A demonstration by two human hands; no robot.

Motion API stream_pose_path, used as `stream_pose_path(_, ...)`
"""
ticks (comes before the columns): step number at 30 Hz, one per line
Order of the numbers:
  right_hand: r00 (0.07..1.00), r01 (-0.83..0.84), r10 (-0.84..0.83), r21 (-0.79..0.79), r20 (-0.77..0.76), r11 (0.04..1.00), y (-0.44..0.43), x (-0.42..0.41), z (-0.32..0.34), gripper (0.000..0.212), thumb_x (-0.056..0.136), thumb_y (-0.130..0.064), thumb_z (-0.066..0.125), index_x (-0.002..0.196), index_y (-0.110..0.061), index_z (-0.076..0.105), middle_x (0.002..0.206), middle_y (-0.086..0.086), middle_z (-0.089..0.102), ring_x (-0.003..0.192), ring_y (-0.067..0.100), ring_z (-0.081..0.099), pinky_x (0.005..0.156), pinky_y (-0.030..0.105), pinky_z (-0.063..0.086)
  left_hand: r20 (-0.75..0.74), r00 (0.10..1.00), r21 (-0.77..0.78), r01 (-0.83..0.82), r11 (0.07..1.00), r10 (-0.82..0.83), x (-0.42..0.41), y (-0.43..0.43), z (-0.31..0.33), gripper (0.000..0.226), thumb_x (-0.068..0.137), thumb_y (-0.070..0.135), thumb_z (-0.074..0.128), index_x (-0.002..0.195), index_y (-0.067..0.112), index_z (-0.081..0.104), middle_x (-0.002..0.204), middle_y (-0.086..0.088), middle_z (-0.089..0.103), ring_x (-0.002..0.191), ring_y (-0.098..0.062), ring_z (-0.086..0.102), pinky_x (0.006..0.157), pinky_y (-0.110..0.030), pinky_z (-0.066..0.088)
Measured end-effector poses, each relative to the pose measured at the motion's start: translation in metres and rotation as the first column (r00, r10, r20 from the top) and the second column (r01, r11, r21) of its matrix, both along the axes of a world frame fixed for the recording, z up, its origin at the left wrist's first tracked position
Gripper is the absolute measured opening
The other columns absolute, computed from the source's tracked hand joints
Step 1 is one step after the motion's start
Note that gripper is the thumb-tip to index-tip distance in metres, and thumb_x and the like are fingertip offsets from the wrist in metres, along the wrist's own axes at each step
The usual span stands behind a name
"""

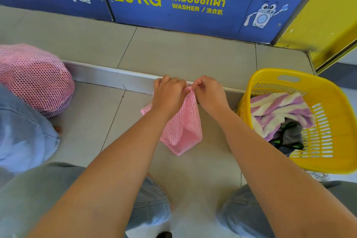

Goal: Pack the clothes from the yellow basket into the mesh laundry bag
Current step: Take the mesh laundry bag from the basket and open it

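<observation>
A flat pink mesh laundry bag (183,127) hangs above the tiled floor in the middle of the view. My left hand (170,94) and my right hand (209,91) both pinch its top edge, close together. To the right stands the yellow basket (332,121), tilted toward me. Inside it lie a purple-and-white striped towel (278,110) and dark grey and green clothes (289,137).
A second pink mesh bag (34,79), stuffed full, rests on the floor at the left beside another person's knee in light jeans (25,133). A metal step edge (116,77) runs across ahead. Blue washer panels (183,2) rise behind it.
</observation>
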State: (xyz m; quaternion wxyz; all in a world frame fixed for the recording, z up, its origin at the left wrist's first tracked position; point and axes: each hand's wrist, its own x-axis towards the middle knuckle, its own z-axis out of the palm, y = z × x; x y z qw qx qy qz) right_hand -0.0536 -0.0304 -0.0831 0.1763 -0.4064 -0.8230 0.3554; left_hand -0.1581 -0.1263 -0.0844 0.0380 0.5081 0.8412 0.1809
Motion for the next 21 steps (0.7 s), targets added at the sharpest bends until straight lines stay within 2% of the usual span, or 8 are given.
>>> stream_pose_path(3, 0.999, 0.022, -0.022, 0.026, 0.024, 0.999, 0.002, 0.0, -0.002, 0.016, 0.093, -0.01, 0.051, 0.092, -0.012, 0.067, 0.093, 0.001, 0.066, 0.083, 0.018, 0.057, 0.067, 0.028, 0.041, -0.027, 0.999, 0.002, 0.018, 1.0, -0.018, -0.003, -0.003, 0.0, 0.024, 0.102, 0.034, 0.052, 0.103, 0.015, 0.067, 0.107, -0.003, 0.068, 0.111, -0.028, 0.053, 0.093, -0.04, 0.032)
stream_pose_path(10, 0.986, 0.149, -0.152, 0.048, 0.073, 0.988, 0.024, 0.004, 0.002, 0.019, 0.092, -0.008, 0.048, 0.094, -0.01, 0.067, 0.102, 0.007, 0.068, 0.091, 0.023, 0.059, 0.074, 0.031, 0.045, -0.102, 0.995, -0.015, -0.022, 1.0, 0.02, -0.033, -0.037, -0.003, 0.018, 0.1, 0.025, 0.058, 0.093, 0.01, 0.065, 0.096, -0.009, 0.064, 0.099, -0.034, 0.054, 0.09, -0.044, 0.035)
stream_pose_path(12, 0.982, 0.176, -0.179, 0.056, 0.064, 0.983, 0.026, 0.005, 0.003, 0.019, 0.092, -0.008, 0.048, 0.095, -0.009, 0.067, 0.103, 0.007, 0.067, 0.091, 0.023, 0.059, 0.075, 0.032, 0.047, -0.124, 0.992, -0.054, -0.043, 0.998, 0.036, -0.04, -0.047, -0.006, 0.018, 0.099, 0.024, 0.059, 0.094, 0.008, 0.066, 0.095, -0.011, 0.064, 0.099, -0.035, 0.055, 0.09, -0.045, 0.036)
stream_pose_path(15, 0.978, 0.2, -0.203, 0.064, 0.046, 0.978, 0.03, 0.007, 0.004, 0.02, 0.091, -0.007, 0.048, 0.097, -0.008, 0.068, 0.103, 0.009, 0.067, 0.096, 0.027, 0.06, 0.083, 0.043, 0.05, -0.178, 0.982, -0.179, -0.088, 0.98, 0.055, -0.049, -0.062, -0.011, 0.02, 0.101, 0.025, 0.057, 0.102, 0.008, 0.068, 0.102, -0.013, 0.066, 0.102, -0.037, 0.056, 0.092, -0.045, 0.036)
stream_pose_path(17, 0.984, 0.17, -0.172, 0.061, 0.038, 0.984, 0.03, 0.008, 0.004, 0.019, 0.091, -0.008, 0.049, 0.096, -0.009, 0.067, 0.103, 0.008, 0.067, 0.094, 0.025, 0.06, 0.083, 0.041, 0.05, -0.197, 0.979, -0.287, -0.1, 0.953, 0.044, -0.05, -0.069, -0.014, 0.024, 0.101, 0.029, 0.055, 0.109, 0.01, 0.067, 0.11, -0.011, 0.067, 0.109, -0.036, 0.055, 0.096, -0.045, 0.036)
stream_pose_path(19, 0.995, 0.099, -0.1, 0.053, 0.017, 0.994, 0.026, 0.005, 0.004, 0.016, 0.092, -0.009, 0.051, 0.095, -0.011, 0.066, 0.101, 0.005, 0.067, 0.089, 0.021, 0.059, 0.075, 0.033, 0.047, -0.125, 0.992, -0.29, -0.057, 0.955, 0.021, -0.043, -0.065, -0.016, 0.03, 0.098, 0.035, 0.059, 0.117, 0.012, 0.064, 0.119, -0.01, 0.065, 0.116, -0.035, 0.054, 0.101, -0.046, 0.035)
stream_pose_path(21, 1.0, 0.031, -0.031, 0.042, -0.005, 0.999, 0.02, 0.0, 0.004, 0.013, 0.092, -0.01, 0.053, 0.091, -0.016, 0.065, 0.098, 0.002, 0.066, 0.084, 0.016, 0.056, 0.071, 0.026, 0.042, 0.01, 1.0, -0.199, -0.007, 0.98, 0.009, -0.028, -0.049, -0.012, 0.048, 0.092, 0.043, 0.067, 0.13, 0.016, 0.057, 0.132, -0.009, 0.06, 0.123, -0.033, 0.052, 0.103, -0.045, 0.035)
